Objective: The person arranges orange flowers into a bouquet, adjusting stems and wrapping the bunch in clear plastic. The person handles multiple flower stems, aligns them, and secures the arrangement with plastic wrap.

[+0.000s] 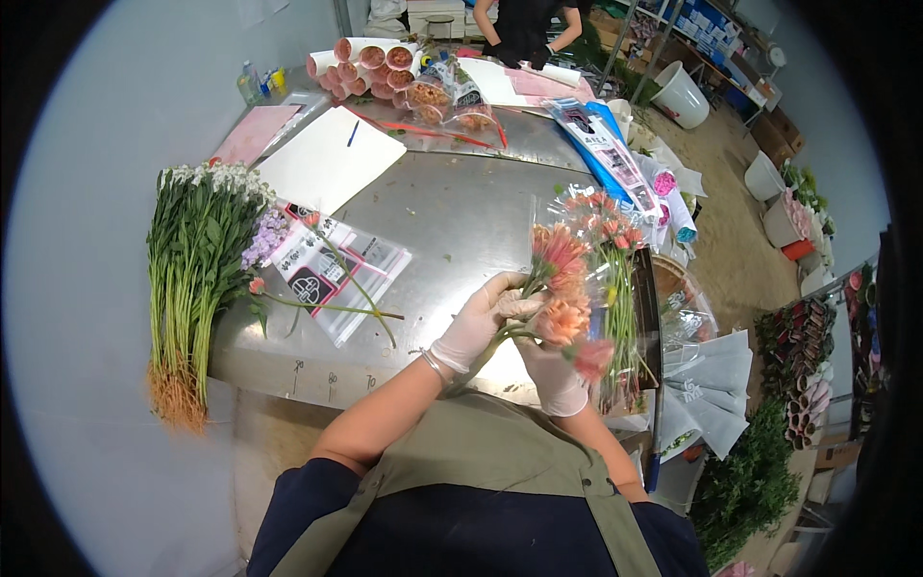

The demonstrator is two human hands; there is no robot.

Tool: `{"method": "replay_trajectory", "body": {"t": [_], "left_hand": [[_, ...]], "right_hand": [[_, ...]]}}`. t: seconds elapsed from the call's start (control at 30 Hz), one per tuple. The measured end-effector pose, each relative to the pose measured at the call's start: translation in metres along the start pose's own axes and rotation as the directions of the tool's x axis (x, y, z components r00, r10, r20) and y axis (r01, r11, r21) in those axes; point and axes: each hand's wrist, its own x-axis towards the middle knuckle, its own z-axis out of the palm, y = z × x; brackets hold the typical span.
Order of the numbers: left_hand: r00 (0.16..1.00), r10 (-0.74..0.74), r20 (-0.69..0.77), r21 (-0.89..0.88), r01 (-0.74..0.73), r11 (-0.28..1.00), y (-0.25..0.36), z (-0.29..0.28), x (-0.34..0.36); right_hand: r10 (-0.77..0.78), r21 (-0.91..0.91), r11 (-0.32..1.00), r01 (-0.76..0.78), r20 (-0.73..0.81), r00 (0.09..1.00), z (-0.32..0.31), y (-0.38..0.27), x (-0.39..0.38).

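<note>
In gloves, my left hand (481, 322) grips stems under a small bunch of peach-pink flowers (561, 308) just in front of me. My right hand (553, 380) is closed at the lower stems, partly hidden by the blooms. Beside them on the right lies a sleeve of coral flowers with long stems (620, 288). To the left, two loose flower stems (346, 310) lie across printed clear sleeves (375, 269) on the metal table (452, 207). At the table's left end lie long white-flowered stems with roots (197, 269) and lilac blooms (264, 236).
White paper (327, 168), wrapped bouquets (365, 62) and a blue stack of sleeves (606, 154) are on the table. Across it, a co-worker in black gloves (524, 38) works. Buckets (678, 96), grey wrapped bundles (702, 385) and greenery (740, 481) stand along the right.
</note>
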Motion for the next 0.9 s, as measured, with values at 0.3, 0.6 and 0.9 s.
{"method": "replay_trajectory", "body": {"t": [0.3, 0.6, 0.9], "left_hand": [[0.866, 0.047, 0.498, 0.304, -0.225, 0.926, -0.047, 0.011, 0.028], [0.902, 0.100, 0.419, 0.510, -0.325, 0.796, -0.050, 0.048, 0.033], [0.949, 0.070, 0.308, 0.591, -0.248, 0.767, -0.064, 0.059, 0.038]], "right_hand": [[0.424, 0.777, -0.600, -0.192, 0.512, 0.747, 0.008, 0.057, -0.034], [0.665, 0.634, -0.660, 0.404, 0.241, 0.707, 0.026, 0.138, -0.059], [0.997, 0.999, -0.044, -0.013, 0.045, 0.060, -0.073, 0.321, -0.082]]}}
